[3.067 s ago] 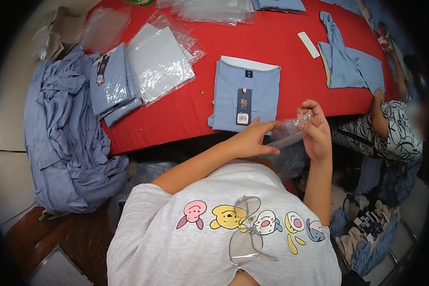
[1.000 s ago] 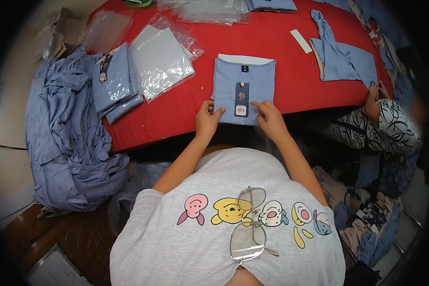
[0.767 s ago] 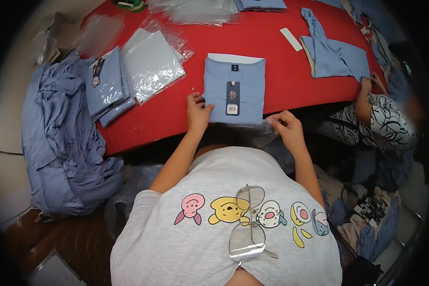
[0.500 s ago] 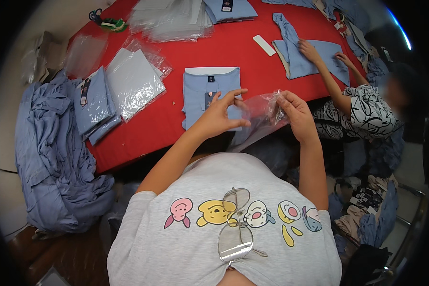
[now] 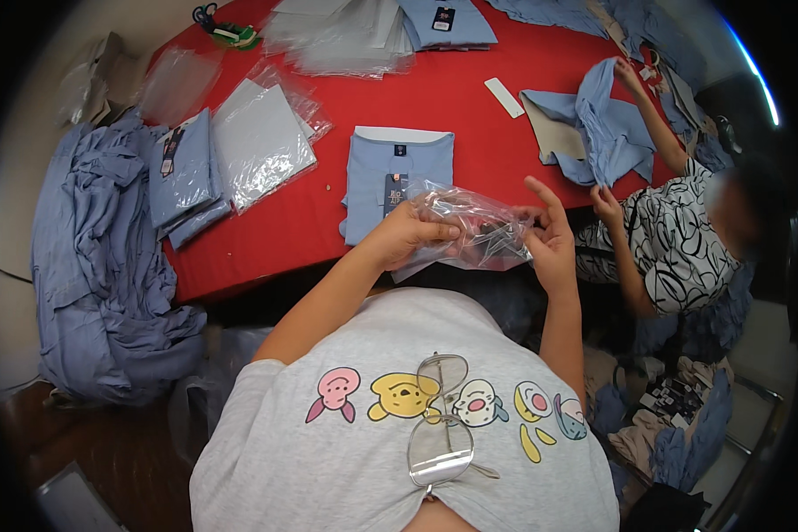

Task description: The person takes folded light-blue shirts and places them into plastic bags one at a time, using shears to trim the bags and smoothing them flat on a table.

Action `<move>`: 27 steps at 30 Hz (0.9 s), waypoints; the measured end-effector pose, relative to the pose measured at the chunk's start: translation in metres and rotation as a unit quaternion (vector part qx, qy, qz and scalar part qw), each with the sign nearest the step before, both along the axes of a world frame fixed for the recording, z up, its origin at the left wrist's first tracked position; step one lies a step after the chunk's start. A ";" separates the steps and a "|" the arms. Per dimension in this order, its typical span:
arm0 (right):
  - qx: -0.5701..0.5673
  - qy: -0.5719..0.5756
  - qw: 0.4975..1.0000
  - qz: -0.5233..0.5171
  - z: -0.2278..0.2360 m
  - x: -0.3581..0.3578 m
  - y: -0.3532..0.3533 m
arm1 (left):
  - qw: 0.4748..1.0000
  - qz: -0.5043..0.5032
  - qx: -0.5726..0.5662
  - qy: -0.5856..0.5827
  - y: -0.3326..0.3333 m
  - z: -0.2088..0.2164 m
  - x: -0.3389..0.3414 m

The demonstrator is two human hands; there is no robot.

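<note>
Bag: thin clear plastic film, glossy, crinkled. Folded shirt: matt light-blue cloth, smooth. Table cover: matt red cloth. Shirt heap: same blue cloth, rumpled.

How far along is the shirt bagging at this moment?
Done: one bagged blue shirt lies on the red table. In hand: left hand and right hand hold a clear plastic bag. Left: the folded light-blue shirt lies unbagged, and a heap of blue garments waits.
</note>
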State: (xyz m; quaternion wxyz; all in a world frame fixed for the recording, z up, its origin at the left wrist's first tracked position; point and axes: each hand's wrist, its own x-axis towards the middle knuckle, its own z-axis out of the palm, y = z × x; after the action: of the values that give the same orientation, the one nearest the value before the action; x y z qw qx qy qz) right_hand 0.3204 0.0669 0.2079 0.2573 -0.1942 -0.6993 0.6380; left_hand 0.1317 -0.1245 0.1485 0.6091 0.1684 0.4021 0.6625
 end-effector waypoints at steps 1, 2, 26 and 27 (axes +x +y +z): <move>0.139 -0.022 0.990 0.033 0.002 0.002 0.004 | 1.000 0.008 0.022 -0.018 0.001 0.002 0.002; 0.276 -0.042 0.958 0.067 0.007 0.003 0.007 | 1.000 0.022 0.007 -0.004 -0.001 0.008 0.002; -0.297 0.026 0.947 -0.119 -0.072 -0.034 0.002 | 0.981 -0.094 -0.127 0.110 -0.075 0.003 -0.002; -0.330 0.003 0.939 -0.095 -0.081 -0.026 0.005 | 0.979 -0.100 -0.125 0.125 -0.077 0.001 -0.005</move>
State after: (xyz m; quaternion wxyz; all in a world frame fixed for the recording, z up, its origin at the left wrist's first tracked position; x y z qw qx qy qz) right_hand 0.2944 0.0720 0.1270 0.2403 -0.3318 -0.4269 0.8062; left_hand 0.1271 -0.2017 0.1494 0.6332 0.2118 0.5363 0.5163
